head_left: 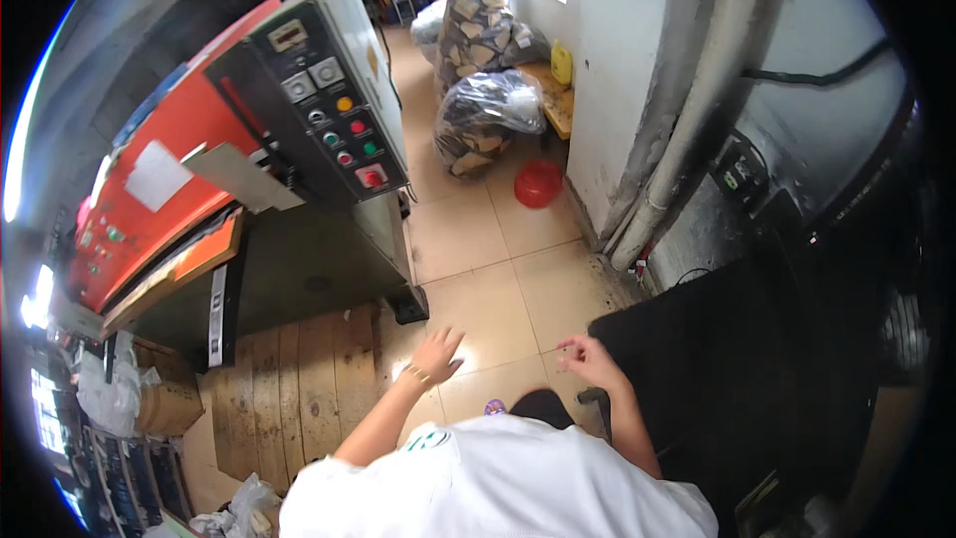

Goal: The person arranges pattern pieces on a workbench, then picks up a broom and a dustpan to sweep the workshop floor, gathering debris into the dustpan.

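Note:
My left hand (436, 353) is stretched out over the tiled floor (498, 279), fingers spread and holding nothing; a thin bracelet sits on its wrist. It hovers just right of a wooden platform (299, 379). My right hand (588, 359) is also empty, fingers loosely apart, at the edge of a black mat or bench (717, 359). A large orange and grey press machine (229, 159) with a button panel (329, 110) stands ahead on the left, beyond both hands.
Clear plastic sacks of brown cut pieces (488, 110) are piled ahead by the white wall. A red basin (538, 182) lies on the floor. Grey pipes (687, 110) run down the wall on the right. Cartons and bags (149, 399) crowd the lower left.

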A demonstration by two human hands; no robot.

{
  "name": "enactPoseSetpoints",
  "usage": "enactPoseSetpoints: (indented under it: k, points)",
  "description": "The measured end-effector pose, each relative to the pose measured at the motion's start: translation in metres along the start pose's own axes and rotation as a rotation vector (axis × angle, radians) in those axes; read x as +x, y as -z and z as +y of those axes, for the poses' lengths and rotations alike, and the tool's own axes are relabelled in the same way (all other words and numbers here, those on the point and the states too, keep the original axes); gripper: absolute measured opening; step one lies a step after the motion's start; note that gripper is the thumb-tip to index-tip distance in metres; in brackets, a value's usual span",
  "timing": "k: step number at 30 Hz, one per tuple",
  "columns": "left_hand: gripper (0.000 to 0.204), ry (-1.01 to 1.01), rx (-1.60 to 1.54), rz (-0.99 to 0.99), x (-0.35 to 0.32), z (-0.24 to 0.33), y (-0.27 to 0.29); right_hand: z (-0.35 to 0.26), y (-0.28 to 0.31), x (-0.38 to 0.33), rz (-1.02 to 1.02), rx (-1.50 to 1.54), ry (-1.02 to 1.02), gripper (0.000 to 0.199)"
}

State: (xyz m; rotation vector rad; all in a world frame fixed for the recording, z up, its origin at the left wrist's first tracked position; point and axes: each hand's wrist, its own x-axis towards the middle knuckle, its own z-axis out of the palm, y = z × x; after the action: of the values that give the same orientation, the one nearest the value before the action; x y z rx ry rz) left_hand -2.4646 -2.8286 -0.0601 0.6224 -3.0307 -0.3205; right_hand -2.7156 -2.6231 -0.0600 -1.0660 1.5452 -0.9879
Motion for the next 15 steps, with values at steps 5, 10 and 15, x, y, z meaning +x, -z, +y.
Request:
enactPoseSetpoints:
  k: [5, 10, 15]
  points:
    - [0.043, -0.326, -0.288, -0.521, 0.205, -0.001, -0.055, -0.018, 0.068, 0.075, 0.572, 0.137, 0.195, 0.036]
    - [0.040, -0.239, -0.457, -0.725, 0.354, -0.041, -0.097, -0.029, 0.167, 0.191, 0.613, 0.095, 0.174, 0.033]
    - [0.035, -0.041, -0.108, -0.882, 0.432, -0.181, -0.126, -0.139, 0.239, 0.345, 0.552, 0.046, 0.315, 0.029]
